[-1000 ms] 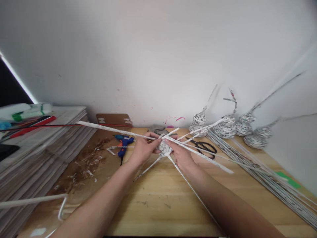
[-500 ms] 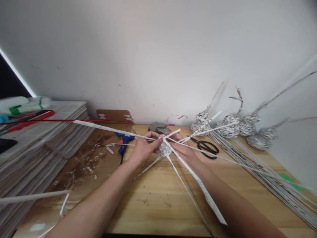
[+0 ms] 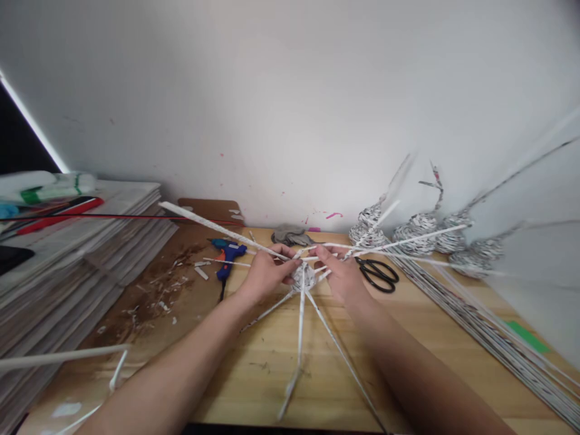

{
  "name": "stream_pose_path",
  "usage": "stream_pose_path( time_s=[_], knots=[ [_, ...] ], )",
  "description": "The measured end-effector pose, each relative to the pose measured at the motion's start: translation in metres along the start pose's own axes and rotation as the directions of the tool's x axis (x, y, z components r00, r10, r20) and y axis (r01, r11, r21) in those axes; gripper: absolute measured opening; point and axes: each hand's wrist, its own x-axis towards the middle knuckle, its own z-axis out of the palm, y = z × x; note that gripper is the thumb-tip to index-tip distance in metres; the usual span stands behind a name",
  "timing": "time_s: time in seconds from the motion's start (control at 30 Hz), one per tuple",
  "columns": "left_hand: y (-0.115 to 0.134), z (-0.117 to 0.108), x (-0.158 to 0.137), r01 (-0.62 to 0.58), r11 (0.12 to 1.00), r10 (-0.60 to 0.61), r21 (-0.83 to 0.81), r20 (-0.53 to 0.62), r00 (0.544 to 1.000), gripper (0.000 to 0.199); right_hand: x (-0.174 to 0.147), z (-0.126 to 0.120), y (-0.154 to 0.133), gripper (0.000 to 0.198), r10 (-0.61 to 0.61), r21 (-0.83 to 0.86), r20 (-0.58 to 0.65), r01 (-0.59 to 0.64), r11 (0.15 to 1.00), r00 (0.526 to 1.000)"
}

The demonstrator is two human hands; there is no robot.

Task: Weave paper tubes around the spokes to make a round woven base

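A small woven piece of rolled newspaper point(image 3: 302, 278) sits between my hands at the middle of the table, its long paper strands fanning out on all sides. My left hand point(image 3: 272, 269) is closed on its left side, thumb and fingers pinching a strand near the rim. With thumb and fingers together, my right hand point(image 3: 338, 266) grips a white paper strand point(image 3: 310, 258) at the upper right of the weave. One strand point(image 3: 299, 338) hangs toward me over the front. Some fingertips are hidden behind the strands.
A blue glue gun point(image 3: 230, 260) and paper scraps lie to the left, by a tall newspaper stack point(image 3: 90, 260). Black scissors point(image 3: 379, 276) rest right of my hands. Finished woven gourd shapes point(image 3: 414, 232) stand along the wall, near a bundle of paper rods point(image 3: 480, 338). A grey cloth point(image 3: 290, 234) lies behind.
My right hand has come up and round into clearer view, now pinching a strand across the top. The wide strand that lay over my right forearm now hangs straight toward me.
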Motion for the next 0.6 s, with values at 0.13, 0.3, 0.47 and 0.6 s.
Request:
stream_pose_path(
  time_s=[0.13, 0.3, 0.47, 0.6],
  knots=[
    [-0.005, -0.003, 0.003, -0.011, 1.0, 0.011, 0.005, 0.005, 1.0, 0.031, 0.002, -0.006, -0.006, 0.012, -0.023, 0.035, 0.122, 0.019, 0.999, 0.992],
    [-0.004, -0.003, 0.003, -0.008, 1.0, 0.008, 0.01, 0.026, 1.0, 0.032, 0.004, -0.013, -0.002, 0.018, -0.03, -0.08, 0.262, 0.052, 0.995, 0.965],
    [-0.001, -0.003, 0.002, -0.001, 0.999, 0.002, -0.039, 0.011, 1.0, 0.034, 0.003, -0.014, -0.005, 0.028, -0.034, -0.153, 0.309, 0.085, 0.985, 0.951],
    [0.0, -0.005, 0.003, 0.024, 0.999, -0.024, -0.029, 0.004, 1.0, 0.033, 0.001, -0.016, -0.015, 0.025, -0.06, -0.351, 0.5, 0.265, 0.898, 0.864]
  ],
)
